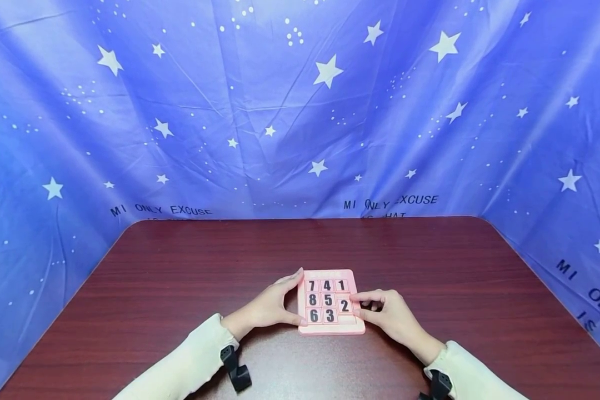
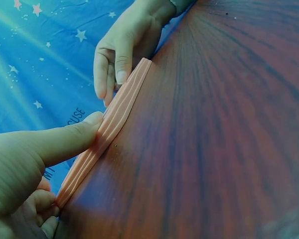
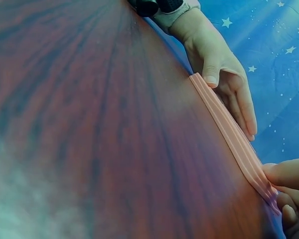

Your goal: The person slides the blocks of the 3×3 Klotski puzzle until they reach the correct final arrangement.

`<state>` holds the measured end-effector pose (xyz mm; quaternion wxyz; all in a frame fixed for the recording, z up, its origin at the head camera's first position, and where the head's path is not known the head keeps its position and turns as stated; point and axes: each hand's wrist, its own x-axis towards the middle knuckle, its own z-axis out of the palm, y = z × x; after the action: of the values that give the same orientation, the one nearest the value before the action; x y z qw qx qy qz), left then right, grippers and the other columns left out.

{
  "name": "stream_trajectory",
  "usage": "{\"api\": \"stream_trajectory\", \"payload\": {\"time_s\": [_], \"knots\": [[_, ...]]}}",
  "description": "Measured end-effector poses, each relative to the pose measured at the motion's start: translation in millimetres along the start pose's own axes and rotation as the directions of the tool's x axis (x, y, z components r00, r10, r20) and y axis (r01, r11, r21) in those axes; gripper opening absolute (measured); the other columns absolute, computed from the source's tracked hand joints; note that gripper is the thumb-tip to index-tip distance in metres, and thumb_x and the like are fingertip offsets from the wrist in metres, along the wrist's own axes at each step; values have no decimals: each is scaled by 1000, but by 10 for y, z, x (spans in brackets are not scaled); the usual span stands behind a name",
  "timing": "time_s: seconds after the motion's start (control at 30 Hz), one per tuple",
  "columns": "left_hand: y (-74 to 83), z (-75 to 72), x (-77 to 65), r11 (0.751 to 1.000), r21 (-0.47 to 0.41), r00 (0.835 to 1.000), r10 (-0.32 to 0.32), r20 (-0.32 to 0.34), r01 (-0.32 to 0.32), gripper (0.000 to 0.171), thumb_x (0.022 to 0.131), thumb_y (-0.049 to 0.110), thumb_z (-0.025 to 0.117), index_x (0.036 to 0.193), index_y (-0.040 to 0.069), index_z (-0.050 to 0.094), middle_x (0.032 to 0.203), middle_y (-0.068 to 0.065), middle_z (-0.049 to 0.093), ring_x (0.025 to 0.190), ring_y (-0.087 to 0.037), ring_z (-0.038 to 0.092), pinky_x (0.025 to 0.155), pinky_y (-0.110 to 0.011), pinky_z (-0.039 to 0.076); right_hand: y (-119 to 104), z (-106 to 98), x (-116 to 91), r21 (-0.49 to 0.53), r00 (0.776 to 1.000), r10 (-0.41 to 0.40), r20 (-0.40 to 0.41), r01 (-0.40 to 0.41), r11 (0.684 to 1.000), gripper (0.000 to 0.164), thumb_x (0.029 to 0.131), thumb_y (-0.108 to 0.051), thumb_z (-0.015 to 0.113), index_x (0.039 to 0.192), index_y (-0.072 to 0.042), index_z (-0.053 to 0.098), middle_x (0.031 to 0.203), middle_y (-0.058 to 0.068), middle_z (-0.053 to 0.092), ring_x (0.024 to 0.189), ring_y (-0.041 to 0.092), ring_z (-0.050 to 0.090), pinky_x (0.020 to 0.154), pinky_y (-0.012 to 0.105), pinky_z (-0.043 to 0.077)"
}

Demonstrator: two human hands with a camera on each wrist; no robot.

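Observation:
A pink number slide puzzle (image 1: 332, 329) lies flat on the table in the head view, its tiles reading 7 4 1, 8 5 and 6 3 in the left part. The 2 tile (image 1: 344, 306) sits lower than the 5 beside it, with a narrow gap beneath. My left hand (image 1: 272, 303) grips the left side, thumb at the lower corner and fingers at the upper one. At the right edge, my right hand (image 1: 392, 316) has its index finger and thumb beside the 2 tile, other fingers curled. Both wrist views show only the puzzle's ridged side (image 2: 107, 132).
The dark red wooden table (image 1: 205, 250) reaches back to a blue star-printed curtain (image 1: 280, 100), which also hangs along both sides. Black straps (image 1: 236, 369) are worn at both wrists over pale sleeves.

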<state>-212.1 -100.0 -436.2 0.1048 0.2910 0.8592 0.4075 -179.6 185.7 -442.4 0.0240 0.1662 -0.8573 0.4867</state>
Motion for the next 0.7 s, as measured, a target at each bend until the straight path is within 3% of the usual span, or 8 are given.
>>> {"api": "stream_trajectory", "payload": {"time_s": [0.33,0.7], "knots": [[-14,-6,-5,1000,-1,1000,5,-8,-5,102,67,27,85,146,-3,27,154,-13,23,141,-28,22,112,-48,22,-30,-16,-45,48,999,-23,48,21,999,25,76,-8,75,101,-1,73,91,6,71,77,2,57,68,20,50],[-20,3,1,1000,-12,1000,3,-1,-3,103,66,27,85,146,-2,27,155,-12,23,140,-28,22,112,-49,22,-6,8,-134,61,997,-56,54,52,997,23,78,-7,74,100,-1,73,92,8,71,78,1,61,68,21,52]]}}
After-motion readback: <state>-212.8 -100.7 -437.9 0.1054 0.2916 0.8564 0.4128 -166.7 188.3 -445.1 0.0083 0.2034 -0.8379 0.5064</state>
